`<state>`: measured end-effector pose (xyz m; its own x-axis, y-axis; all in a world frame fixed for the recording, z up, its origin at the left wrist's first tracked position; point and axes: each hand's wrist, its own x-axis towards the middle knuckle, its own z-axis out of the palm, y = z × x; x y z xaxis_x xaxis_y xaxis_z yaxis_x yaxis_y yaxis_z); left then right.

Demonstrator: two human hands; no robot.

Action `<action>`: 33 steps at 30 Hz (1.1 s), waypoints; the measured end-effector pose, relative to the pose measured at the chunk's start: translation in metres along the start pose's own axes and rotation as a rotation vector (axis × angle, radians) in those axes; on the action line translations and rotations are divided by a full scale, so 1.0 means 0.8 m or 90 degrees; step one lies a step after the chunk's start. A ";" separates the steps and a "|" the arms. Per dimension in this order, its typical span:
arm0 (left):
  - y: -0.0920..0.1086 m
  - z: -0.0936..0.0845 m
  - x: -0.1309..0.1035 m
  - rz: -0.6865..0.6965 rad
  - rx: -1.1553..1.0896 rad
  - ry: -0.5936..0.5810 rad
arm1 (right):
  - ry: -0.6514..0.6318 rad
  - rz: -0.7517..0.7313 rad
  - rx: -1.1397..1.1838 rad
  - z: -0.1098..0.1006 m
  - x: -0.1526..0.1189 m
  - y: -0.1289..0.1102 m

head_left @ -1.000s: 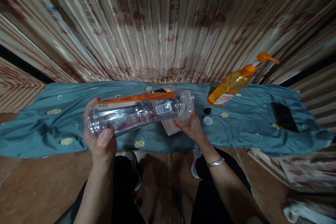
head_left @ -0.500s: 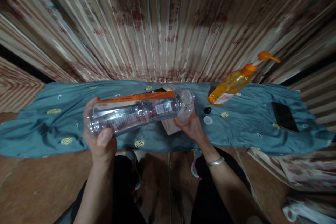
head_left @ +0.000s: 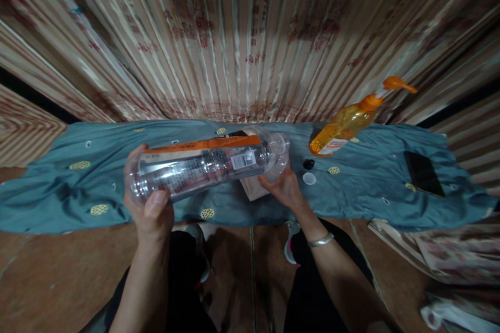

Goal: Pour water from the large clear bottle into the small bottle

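My left hand (head_left: 150,213) is wrapped round the base of a large clear plastic bottle (head_left: 199,169) with an orange-edged label and a barcode. The bottle lies nearly level in the air, its neck slightly raised and pointing right. At the neck, my right hand (head_left: 287,187) closes round a small clear container (head_left: 278,166), whose shape is partly hidden by fingers and bottle. Just right of this hand, a black cap (head_left: 308,164) and a white cap (head_left: 309,179) lie on the cloth. Under the bottle, a beige packet (head_left: 254,189) is mostly covered.
A pump bottle (head_left: 344,125) with orange liquid stands behind the caps on the teal cloth (head_left: 219,213) of a narrow bench. Farther right lies a dark phone-like slab (head_left: 424,173). A pleated curtain (head_left: 250,36) hangs close behind the bench.
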<state>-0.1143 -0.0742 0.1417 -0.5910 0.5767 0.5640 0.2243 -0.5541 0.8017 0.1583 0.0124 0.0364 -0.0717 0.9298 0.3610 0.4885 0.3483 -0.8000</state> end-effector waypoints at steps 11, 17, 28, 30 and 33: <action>0.005 0.006 0.001 0.013 -0.004 -0.019 | -0.006 0.021 0.003 -0.002 0.001 -0.004; 0.005 0.005 0.000 -0.015 -0.006 -0.015 | -0.018 0.030 0.012 -0.002 0.000 -0.002; 0.004 0.004 0.000 0.003 0.003 -0.028 | -0.016 0.025 0.004 -0.003 0.002 -0.007; 0.004 0.005 0.001 0.005 0.008 -0.028 | -0.019 0.027 0.005 -0.003 0.002 -0.007; 0.005 0.007 0.003 0.009 0.016 -0.032 | -0.021 0.039 -0.003 -0.003 0.001 -0.007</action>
<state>-0.1105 -0.0720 0.1474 -0.5486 0.5989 0.5834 0.2521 -0.5468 0.7984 0.1576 0.0114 0.0421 -0.0698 0.9527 0.2957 0.4973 0.2902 -0.8176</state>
